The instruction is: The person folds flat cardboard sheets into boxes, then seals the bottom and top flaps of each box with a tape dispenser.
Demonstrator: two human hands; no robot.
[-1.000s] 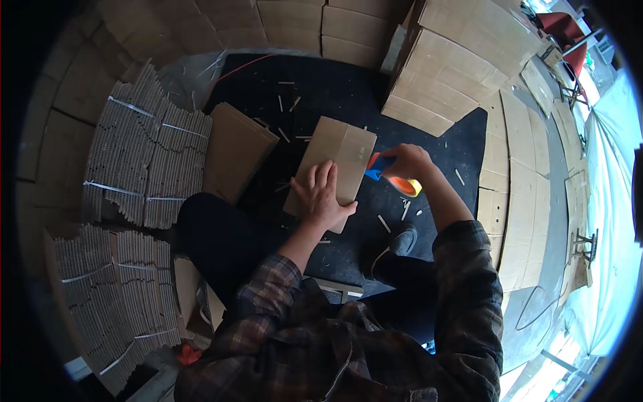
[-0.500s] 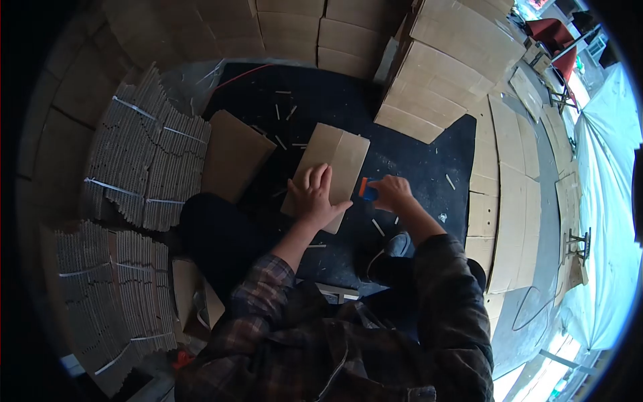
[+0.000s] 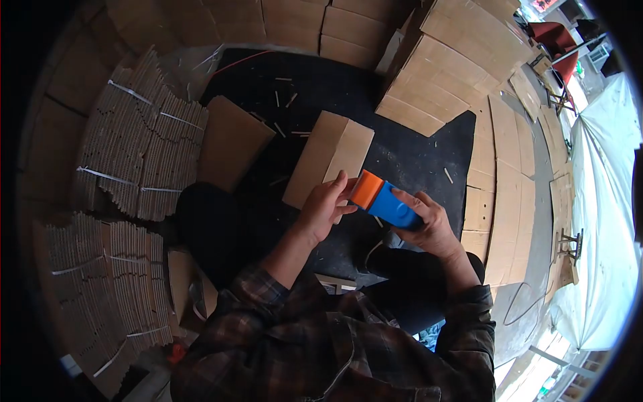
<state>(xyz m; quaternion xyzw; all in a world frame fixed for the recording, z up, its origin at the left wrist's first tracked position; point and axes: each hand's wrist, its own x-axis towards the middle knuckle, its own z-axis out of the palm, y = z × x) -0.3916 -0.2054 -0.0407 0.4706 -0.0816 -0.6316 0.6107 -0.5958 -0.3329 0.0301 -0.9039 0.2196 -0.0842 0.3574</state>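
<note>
Dispenser [image 3: 387, 201] held in right hand [image 3: 434, 229]; left hand [image 3: 323, 210] loosely spread just beside, contact unclear, partly hiding box [image 3: 327, 155].

Ahead of me stands a wall of stacked brown cartons [image 3: 291, 25]; a black mat [image 3: 423, 157] covers part of the grey floor [image 3: 512, 328]. Over to my right, pale sheeting [image 3: 603, 208] hangs in bright light, with a red chair [image 3: 554, 41] farther off

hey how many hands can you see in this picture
2. The right hand grips the blue-and-orange tool; the left hand is beside the tool's orange end, contact unclear.
</note>
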